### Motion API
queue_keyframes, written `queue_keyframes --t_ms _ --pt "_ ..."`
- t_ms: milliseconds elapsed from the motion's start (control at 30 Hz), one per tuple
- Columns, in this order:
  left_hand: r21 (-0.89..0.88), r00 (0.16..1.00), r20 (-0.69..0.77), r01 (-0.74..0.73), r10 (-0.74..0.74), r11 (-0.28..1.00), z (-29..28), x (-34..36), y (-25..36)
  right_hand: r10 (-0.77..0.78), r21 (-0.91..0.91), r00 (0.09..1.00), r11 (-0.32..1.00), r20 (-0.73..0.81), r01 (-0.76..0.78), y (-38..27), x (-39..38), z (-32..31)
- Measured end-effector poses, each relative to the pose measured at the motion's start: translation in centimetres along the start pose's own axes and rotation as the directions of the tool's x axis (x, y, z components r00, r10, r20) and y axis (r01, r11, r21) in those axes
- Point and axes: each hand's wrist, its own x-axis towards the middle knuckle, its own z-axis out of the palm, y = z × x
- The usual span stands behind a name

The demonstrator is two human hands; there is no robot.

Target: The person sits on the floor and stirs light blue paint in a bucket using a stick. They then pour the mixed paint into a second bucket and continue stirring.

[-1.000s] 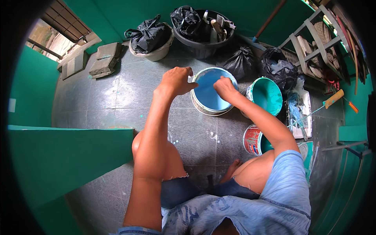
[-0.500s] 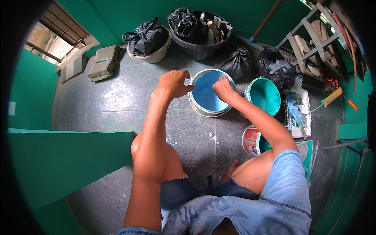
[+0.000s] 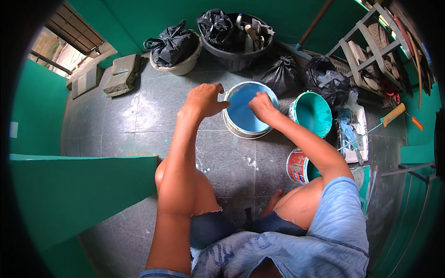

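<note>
A round white bucket stands on the floor in front of me, blue inside, with a pale blue liquid low in it. My left hand is at its left rim, fingers bent and thumb spread apart from them; the thumb tip reaches the rim. Over the bucket's right half hangs my right hand, its fingers curled closed. Whatever it may hold is hidden by the fist. Just right of the bucket is a second bucket, coated inside with green paint.
A small red paint can stands by my right knee. Further right are a paint tray and a yellow roller. Black bags and a black tub line the back. A green ledge juts in at left.
My right hand has shifted slightly left inside the bucket's rim. The left hand stays at the rim.
</note>
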Motion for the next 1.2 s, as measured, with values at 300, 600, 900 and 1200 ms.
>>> queue_keyframes --t_ms 300,600,900,1200 --pt "-0.007 0.998 0.050 0.046 -0.045 0.999 -0.2 0.2 0.1 -0.027 0.348 0.982 0.933 -0.186 0.091 -1.4 0.1 0.3" --pt "-0.007 0.999 0.020 0.042 -0.042 0.999 0.3 0.0 -0.5 -0.022 0.053 0.969 0.999 0.245 0.009 0.0 0.0 0.3" --pt "-0.012 0.999 0.014 0.033 -0.032 0.999 -0.1 0.0 0.4 -0.016 0.314 0.939 0.940 -0.343 0.130 0.9 0.4 0.6" --pt "-0.002 0.999 0.025 0.035 -0.035 0.999 -0.1 -0.3 -0.3 -0.025 0.381 0.956 0.920 0.292 -0.093 0.1 -0.3 -1.5"
